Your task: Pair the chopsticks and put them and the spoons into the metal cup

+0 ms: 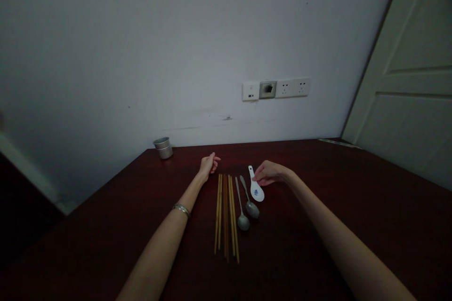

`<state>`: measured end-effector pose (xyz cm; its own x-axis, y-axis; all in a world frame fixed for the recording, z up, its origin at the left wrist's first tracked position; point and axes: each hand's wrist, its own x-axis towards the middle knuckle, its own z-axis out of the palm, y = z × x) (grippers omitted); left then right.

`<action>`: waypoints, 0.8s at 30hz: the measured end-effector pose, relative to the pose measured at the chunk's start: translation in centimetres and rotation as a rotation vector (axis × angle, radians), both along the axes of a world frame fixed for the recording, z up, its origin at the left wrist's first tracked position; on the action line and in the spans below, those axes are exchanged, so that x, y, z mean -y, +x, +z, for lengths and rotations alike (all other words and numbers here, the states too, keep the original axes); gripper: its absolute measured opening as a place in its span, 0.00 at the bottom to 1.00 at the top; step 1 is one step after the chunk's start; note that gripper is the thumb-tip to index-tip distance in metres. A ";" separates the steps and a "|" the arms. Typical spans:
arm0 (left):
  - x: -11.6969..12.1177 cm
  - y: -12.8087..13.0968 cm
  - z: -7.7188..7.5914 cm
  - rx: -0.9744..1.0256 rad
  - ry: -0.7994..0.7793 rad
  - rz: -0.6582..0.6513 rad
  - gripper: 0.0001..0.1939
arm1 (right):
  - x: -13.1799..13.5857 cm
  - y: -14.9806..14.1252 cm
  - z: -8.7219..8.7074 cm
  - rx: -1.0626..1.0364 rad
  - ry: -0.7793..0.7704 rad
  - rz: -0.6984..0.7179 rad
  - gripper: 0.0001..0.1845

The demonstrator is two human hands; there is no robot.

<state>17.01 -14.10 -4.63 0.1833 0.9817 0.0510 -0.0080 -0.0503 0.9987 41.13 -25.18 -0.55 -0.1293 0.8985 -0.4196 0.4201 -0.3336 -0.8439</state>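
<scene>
On the dark red table (318, 225) lie several wooden chopsticks (226, 216) side by side, pointing away from me. Two metal spoons (246, 207) rest just right of them. A white ceramic spoon (255, 185) with a blue mark lies furthest right. My right hand (269, 172) is curled with its fingertips on the ceramic spoon's handle. My left hand (209, 163) rests on the table beyond the chopsticks' far ends, fingers loosely bent, holding nothing. A bracelet sits on my left wrist.
A small metal cup (163, 147) stands at the table's back left corner against the white wall. Wall sockets (276, 89) sit above the table. A pale door (409, 94) is at the right.
</scene>
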 end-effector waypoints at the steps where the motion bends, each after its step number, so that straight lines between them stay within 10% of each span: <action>1: 0.0 0.0 0.0 0.003 0.001 0.001 0.19 | 0.0 -0.1 0.0 0.004 0.000 0.001 0.09; 24: -0.3 -0.3 -0.6 -0.025 0.024 -0.006 0.20 | -0.4 -0.3 -0.6 0.041 -0.069 0.065 0.10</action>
